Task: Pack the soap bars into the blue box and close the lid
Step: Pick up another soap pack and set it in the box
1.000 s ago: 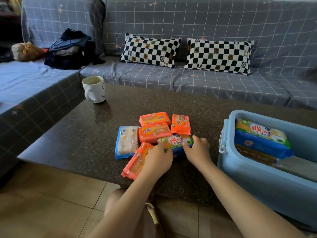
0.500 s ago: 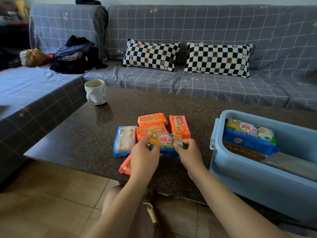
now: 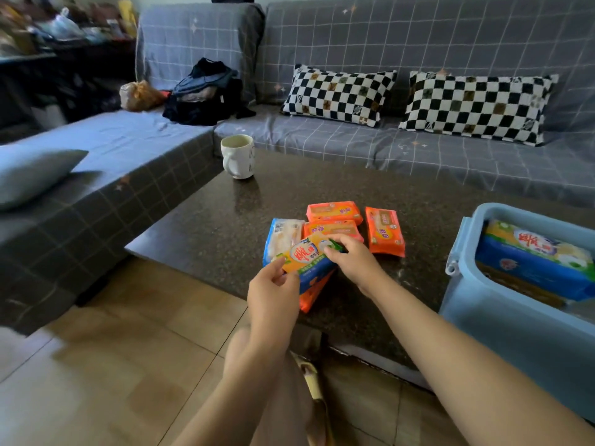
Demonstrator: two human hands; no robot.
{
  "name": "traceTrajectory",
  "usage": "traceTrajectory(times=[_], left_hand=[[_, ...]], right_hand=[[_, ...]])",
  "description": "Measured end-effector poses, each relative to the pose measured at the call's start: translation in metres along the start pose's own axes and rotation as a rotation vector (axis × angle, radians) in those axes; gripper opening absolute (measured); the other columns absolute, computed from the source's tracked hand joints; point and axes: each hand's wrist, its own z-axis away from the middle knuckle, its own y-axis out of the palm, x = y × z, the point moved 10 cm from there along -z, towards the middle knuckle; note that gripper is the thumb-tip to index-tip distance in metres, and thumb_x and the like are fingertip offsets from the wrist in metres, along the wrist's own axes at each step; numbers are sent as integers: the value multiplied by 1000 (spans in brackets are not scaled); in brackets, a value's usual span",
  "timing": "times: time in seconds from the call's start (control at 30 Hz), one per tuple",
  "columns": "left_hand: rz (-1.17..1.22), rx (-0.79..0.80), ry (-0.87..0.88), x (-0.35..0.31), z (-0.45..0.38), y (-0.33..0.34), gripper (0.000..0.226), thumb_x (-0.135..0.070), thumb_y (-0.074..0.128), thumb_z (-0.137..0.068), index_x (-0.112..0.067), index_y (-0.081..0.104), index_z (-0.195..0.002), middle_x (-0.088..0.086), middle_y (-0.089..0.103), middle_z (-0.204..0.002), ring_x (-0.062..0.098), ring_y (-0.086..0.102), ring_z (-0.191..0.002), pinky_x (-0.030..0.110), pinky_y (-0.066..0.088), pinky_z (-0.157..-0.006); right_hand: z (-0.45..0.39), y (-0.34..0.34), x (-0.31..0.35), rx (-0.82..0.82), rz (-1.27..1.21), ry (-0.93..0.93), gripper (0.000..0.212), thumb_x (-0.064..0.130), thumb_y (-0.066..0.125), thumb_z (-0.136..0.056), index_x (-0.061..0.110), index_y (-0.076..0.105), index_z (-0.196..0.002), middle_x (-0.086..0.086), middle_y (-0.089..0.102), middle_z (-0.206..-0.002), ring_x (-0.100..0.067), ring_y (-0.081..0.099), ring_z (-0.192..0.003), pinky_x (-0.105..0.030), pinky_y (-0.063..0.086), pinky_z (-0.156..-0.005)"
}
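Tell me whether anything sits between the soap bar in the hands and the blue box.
Nothing visible blocks it. The yellow and blue soap bar is held by the left hand and right hand; only bare table lies between it and the blue box. The nearest orange bar lies flat, farther back.

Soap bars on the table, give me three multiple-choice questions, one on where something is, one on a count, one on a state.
1. Where is the mug?
A. inside the box
B. far table corner near the sofa
C. on the floor

2. How many orange bars lie fully visible beyond the hands?
A. one
B. three
C. six

3. What is the box like?
A. open, a bar inside
B. lid shut
C. overturned

Answers:
1 B, it stands at the table's far edge.
2 B, three orange bars show; a fourth is mostly hidden.
3 A, no lid covers it and a blue-and-yellow bar shows inside.
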Motion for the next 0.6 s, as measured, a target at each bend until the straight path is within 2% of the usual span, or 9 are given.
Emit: traceTrajectory(times=[0.1, 0.17, 0.23, 0.27, 0.33, 0.37, 0.4, 0.5, 0.6], left_hand=[[94, 4, -106, 13, 1, 3, 46, -11, 60, -87, -9, 49, -132, 12, 65, -108, 24, 66, -94, 42, 56, -83], [115, -10, -175, 22, 0, 2, 52, -15, 63, -87, -10, 42, -134, 12, 62, -109, 25, 66, -95, 40, 56, -82], [119, -36, -272, 34, 1, -1, 62, -21, 66, -85, -11, 35, -138, 7, 55, -119, 23, 62, -103, 40, 54, -88], [116, -34, -322, 41, 1, 0, 60, -23, 65, -86, -10, 37, -137, 5, 51, -120, 22, 60, -105, 41, 52, -92], [105, 32, -384, 46, 4, 9, 29, -26, 59, -90, -10, 55, -114, 4, 56, -106, 17, 59, -90, 41, 50, -92], [110, 63, -403, 46, 6, 14, 16, -27, 56, -92, -15, 59, -102, 1, 60, -97, 14, 57, -82, 41, 50, -91], [118, 79, -412, 46, 7, 18, 13, -28, 53, -93, -19, 59, -100, -2, 61, -94, 11, 57, -82, 40, 49, -91], [114, 85, -389, 42, 5, 24, 33, -30, 49, -95, -24, 54, -127, -2, 61, -111, 14, 56, -102, 34, 46, -93], [151, 79, -415, 42, 5, 26, 36, -24, 50, -95, -20, 53, -130, -3, 57, -105, 12, 53, -97, 30, 45, -85]], right_hand=[[-7, 3, -2, 48, -3, 18, 36, 26, 54, -90, 22, 53, -126, -4, 51, -133, -19, 49, -118, -32, 43, -93], [-9, 9, -6, 103, -61, 69, 35, 28, 55, -89, 24, 53, -124, -3, 52, -132, -19, 50, -116, -35, 44, -95], [-10, 12, -9, 136, -101, 109, 36, 31, 56, -88, 26, 52, -124, -4, 52, -132, -17, 50, -114, -36, 45, -95], [-9, 13, -10, 144, -106, 118, 39, 33, 56, -88, 26, 51, -126, -3, 51, -133, -15, 49, -111, -33, 45, -91], [-8, 13, -10, 147, -100, 117, 43, 37, 55, -88, 27, 48, -130, -2, 48, -135, -10, 45, -103, -26, 41, -79], [-7, 12, -10, 146, -86, 114, 45, 39, 54, -89, 27, 47, -132, -1, 47, -136, -9, 44, -103, -24, 39, -76], [-6, 11, -12, 144, -64, 111, 46, 41, 53, -89, 28, 45, -133, 0, 45, -138, -11, 45, -108, -25, 39, -78], [-2, 3, -16, 123, -3, 100, 51, 44, 50, -89, 30, 41, -137, 0, 41, -144, -20, 42, -127, -31, 40, -89], [7, -5, -22, 66, -7, 97, 48, 44, 49, -90, 31, 42, -135, 0, 44, -140, -19, 45, -124, -35, 45, -92]])
